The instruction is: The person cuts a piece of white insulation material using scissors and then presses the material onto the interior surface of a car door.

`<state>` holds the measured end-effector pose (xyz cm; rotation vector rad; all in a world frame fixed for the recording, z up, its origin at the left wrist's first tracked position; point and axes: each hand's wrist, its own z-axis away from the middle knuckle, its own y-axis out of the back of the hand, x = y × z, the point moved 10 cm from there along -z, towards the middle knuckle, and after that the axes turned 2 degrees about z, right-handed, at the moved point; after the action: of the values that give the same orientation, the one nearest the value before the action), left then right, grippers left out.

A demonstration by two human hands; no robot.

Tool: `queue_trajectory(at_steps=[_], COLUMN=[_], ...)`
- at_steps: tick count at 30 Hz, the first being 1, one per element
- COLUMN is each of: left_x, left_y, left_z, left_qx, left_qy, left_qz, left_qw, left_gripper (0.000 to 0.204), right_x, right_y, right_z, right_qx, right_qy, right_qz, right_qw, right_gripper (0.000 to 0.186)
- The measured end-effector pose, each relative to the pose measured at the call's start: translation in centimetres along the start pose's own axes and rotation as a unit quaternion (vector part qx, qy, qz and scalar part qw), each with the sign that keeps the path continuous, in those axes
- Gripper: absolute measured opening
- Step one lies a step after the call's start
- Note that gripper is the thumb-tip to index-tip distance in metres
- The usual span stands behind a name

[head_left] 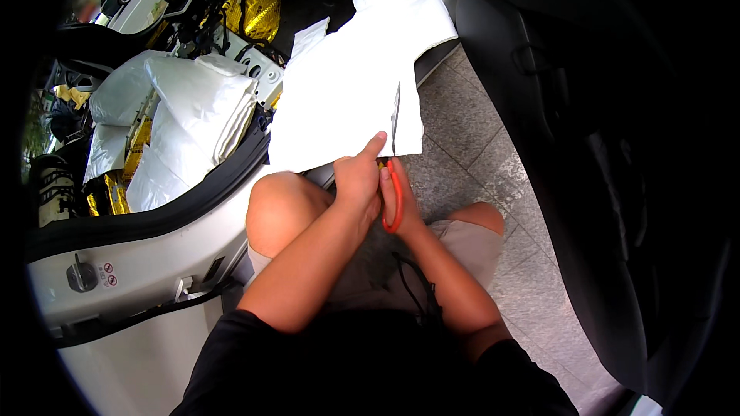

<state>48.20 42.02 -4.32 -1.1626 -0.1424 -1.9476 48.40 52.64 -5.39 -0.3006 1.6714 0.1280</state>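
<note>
A large white sheet [339,92] with an irregular outline spreads in front of me, over the car's door sill. My left hand [359,177] grips its near edge, with the index finger stretched along the top. Close beside it, my right hand [402,192] is closed on scissors with red handles [398,216]. A dark blade of the scissors lies on the sheet's surface, pointing away from me near its right edge. The fingers of my right hand are partly hidden behind the handle and the left hand.
Folded silvery-white sheets [196,108] lie to the left inside the stripped car, among gold foil [258,11] and black wiring. The white door sill [139,262] runs at left. At right stands an opened dark door panel [586,146]. Grey floor tiles [470,139] lie below.
</note>
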Motion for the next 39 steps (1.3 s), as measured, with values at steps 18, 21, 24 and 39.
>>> queue_trajectory(at_steps=[18,21,24,39], left_x=[-0.1,0.0,0.6,-0.5], left_y=[0.5,0.8,0.6,1.0], left_z=[0.6,0.6,0.9,0.2], left_qx=[0.012,0.011,0.012,0.009], left_qy=[0.037,0.04,0.017,0.03], left_qz=[-0.033,-0.044,-0.049,-0.071], left_qw=[0.999,0.998,0.999,0.997], left_gripper=[0.041,0.046,0.051,0.045], right_x=[1.5,1.8,1.7,3.5], right_y=[0.3,0.8,1.6,0.6], right_z=[0.7,1.2,1.2,-0.6], right_qx=[-0.03,-0.059,-0.077,-0.088], right_qy=[-0.114,-0.183,-0.203,-0.179], right_qz=[-0.133,-0.16,-0.139,-0.179], right_qw=[0.984,0.968,0.966,0.963], right_gripper=[0.026,0.025,0.028,0.041])
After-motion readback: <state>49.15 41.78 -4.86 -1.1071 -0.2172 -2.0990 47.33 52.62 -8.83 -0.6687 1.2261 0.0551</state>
